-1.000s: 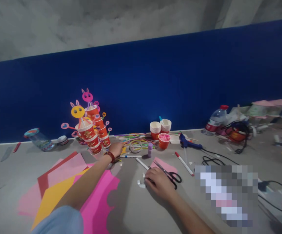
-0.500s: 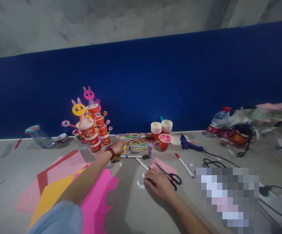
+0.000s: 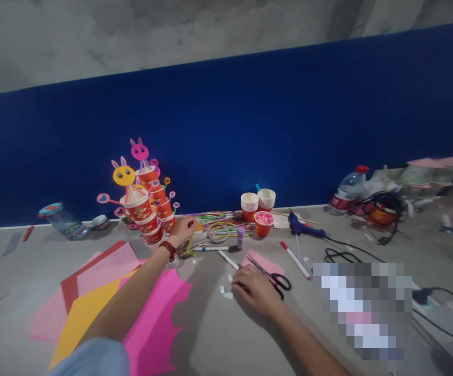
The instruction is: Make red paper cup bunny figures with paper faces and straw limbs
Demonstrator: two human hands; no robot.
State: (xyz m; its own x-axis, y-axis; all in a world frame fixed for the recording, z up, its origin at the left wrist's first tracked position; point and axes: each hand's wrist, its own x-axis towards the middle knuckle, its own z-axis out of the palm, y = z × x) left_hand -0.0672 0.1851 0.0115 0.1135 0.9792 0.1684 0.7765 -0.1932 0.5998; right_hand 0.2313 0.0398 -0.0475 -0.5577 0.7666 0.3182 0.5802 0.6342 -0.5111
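Note:
My left hand (image 3: 184,231), with a red bead bracelet at the wrist, reaches to the back beside the stacked red-and-white paper cups (image 3: 148,225). Its fingers are curled in; what they hold, if anything, is too small to tell. A yellow paper piece (image 3: 199,226) and a pile of colourful pipe cleaners (image 3: 218,219) lie just right of it. My right hand (image 3: 257,288) rests on the table, fingers loosely laid down. Black-handled scissors (image 3: 275,278) and pink paper (image 3: 267,259) lie by it, and a white marker (image 3: 227,258) reaches its fingertips.
Coloured paper sheets (image 3: 87,308) lie under my left arm. A purple glue stick (image 3: 241,238), a cup of pink pieces (image 3: 264,224), a red-capped marker (image 3: 295,259) and a blue glue gun (image 3: 307,228) with its cord stand right. A bottle (image 3: 347,193) is farther right.
My left hand has drawn back slightly to the left, away from the yellow paper, and its fingers have curled up. My right hand stays in about the same place.

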